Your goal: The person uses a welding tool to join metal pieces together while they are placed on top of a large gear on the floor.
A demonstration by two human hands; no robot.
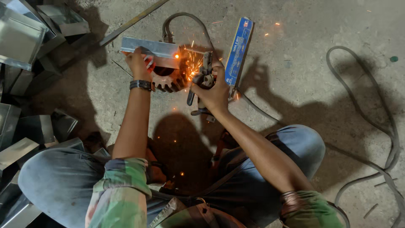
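Steel angle piece (149, 47) – shiny, straight-edged – is pinched by the left hand (138, 63) over a toothed gear (168, 80). Right hand (215, 95) clamps the welding holder (204, 74) – sparks on rough concrete floor (316, 33).

Scene dimly lit; concrete floor (295, 50) evenly grey. Strong orange glow and glare thrown by weld sparks (192, 65) at centre. Deep shadows cast toward the bottom and right. Metal pieces (25, 38) at left edge slightly blurred, mildly distorted.

Folded sheet-metal pieces (25, 38) pile at the left on the concrete floor (320, 25). A blue flat box (238, 48) lies beside a looping dark cable (382, 122).
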